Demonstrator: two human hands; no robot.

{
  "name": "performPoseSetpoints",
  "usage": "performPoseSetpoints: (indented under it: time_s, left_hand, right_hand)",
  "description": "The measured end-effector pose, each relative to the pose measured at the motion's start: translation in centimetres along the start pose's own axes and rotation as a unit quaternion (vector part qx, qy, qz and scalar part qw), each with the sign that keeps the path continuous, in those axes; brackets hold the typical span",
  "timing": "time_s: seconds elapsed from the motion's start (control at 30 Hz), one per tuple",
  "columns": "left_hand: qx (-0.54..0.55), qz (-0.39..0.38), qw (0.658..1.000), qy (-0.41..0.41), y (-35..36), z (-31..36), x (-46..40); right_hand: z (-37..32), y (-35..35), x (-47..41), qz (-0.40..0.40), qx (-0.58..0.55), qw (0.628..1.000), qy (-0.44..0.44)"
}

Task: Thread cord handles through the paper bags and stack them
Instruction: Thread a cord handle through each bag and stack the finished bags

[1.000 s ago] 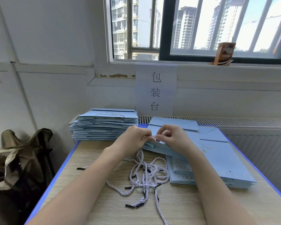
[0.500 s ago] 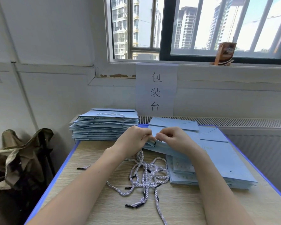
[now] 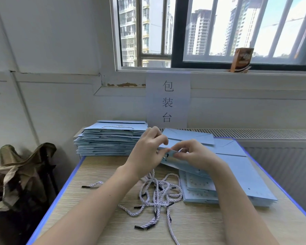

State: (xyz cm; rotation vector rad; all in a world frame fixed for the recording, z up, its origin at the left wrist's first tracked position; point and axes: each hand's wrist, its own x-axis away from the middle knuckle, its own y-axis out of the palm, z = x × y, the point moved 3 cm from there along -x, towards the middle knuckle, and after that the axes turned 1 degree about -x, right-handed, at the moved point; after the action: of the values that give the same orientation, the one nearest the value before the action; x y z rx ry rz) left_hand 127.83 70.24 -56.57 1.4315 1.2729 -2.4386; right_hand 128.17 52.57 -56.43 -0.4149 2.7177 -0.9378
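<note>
At the centre of the tabletop [image 3: 102, 227], both hands meet on one pale blue paper bag [image 3: 184, 161], lifted at its near edge. The left hand [image 3: 145, 152] pinches the bag's rim; the right hand [image 3: 196, 154] pinches beside a black cord tip [image 3: 167, 155] at a punched hole. Loose twisted cords [image 3: 159, 197] lie tangled at six o'clock from the hands. Finished bags [image 3: 111, 140] are stacked at ten o'clock, unthreaded ones [image 3: 237, 174] at four o'clock. The bag looks light and easily creased, best held near the hole; the cord looks limp, best steered by its stiff tip.
</note>
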Motion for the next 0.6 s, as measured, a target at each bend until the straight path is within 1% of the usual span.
performPoseSetpoints:
  time_s: [0.03,0.1,0.17,0.3,0.4,0.53,0.6]
  left_hand:
    - [-0.009,-0.001,1.000,0.016,0.1,0.4,0.0]
    - [-0.008,-0.028,0.999,0.024,0.6,0.8,0.0]
    - [-0.010,-0.046,0.999,0.017,1.1,0.7,0.2]
    - [-0.039,-0.036,0.999,-0.002,1.8,0.3,0.4]
    - [-0.046,-0.037,0.998,-0.035,2.3,0.3,0.4]
    - [0.000,-0.028,0.998,-0.054,2.3,0.3,0.5]
    - [0.057,-0.052,0.994,-0.073,2.2,0.1,0.5]
  right_hand:
    - [0.1,0.0,-0.1,0.003,-0.014,1.000,0.000]
    - [0.4,-0.1,-0.2,0.011,-0.043,0.999,-0.004]
    - [0.4,-0.2,-0.2,0.015,-0.059,0.998,-0.005]
    - [0.2,0.2,-0.3,0.041,-0.053,0.998,-0.006]
    - [0.1,0.2,-0.4,0.064,-0.040,0.997,-0.010]
    - [0.1,0.0,-0.5,0.086,-0.044,0.995,-0.034]
    - [0.3,-0.1,-0.6,0.106,-0.029,0.993,-0.034]
